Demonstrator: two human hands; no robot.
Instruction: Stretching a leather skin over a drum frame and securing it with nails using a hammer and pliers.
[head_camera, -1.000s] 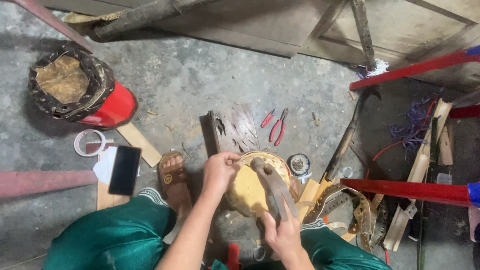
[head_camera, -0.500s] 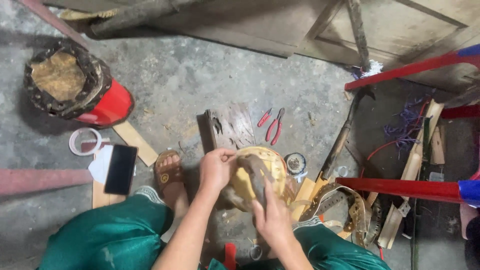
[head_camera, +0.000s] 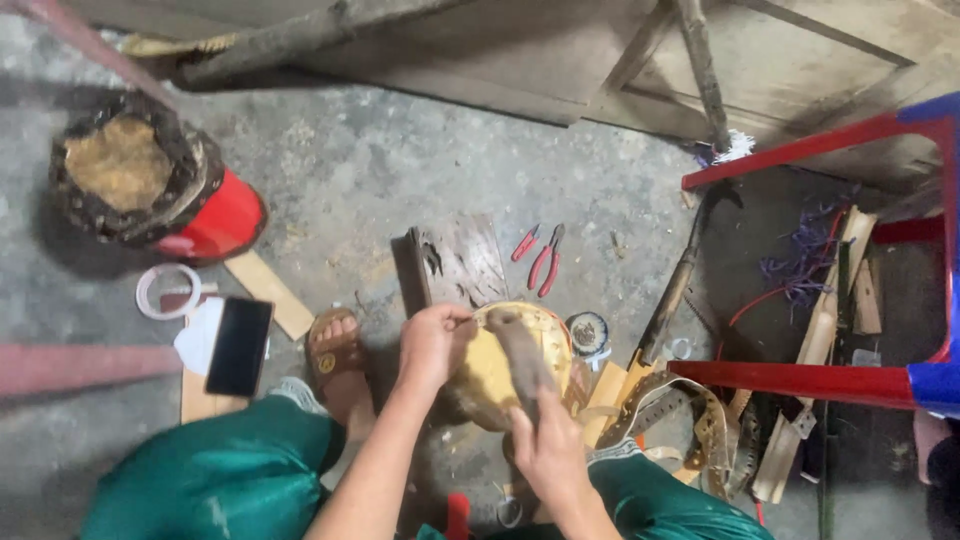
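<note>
left hand (head_camera: 432, 345) gripping round yellow piece (head_camera: 500, 365) at rim | right hand (head_camera: 545, 450) clasping grey tool (head_camera: 520, 350) | red pliers (head_camera: 545, 260) just beyond, bare concrete floor (head_camera: 340, 190) past that

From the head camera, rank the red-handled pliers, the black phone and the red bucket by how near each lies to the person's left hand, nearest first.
Measured from the left hand:
1. Red-handled pliers, up and to its right on the floor.
2. Black phone, off to its left past the sandalled foot.
3. Red bucket, far upper left.
</note>
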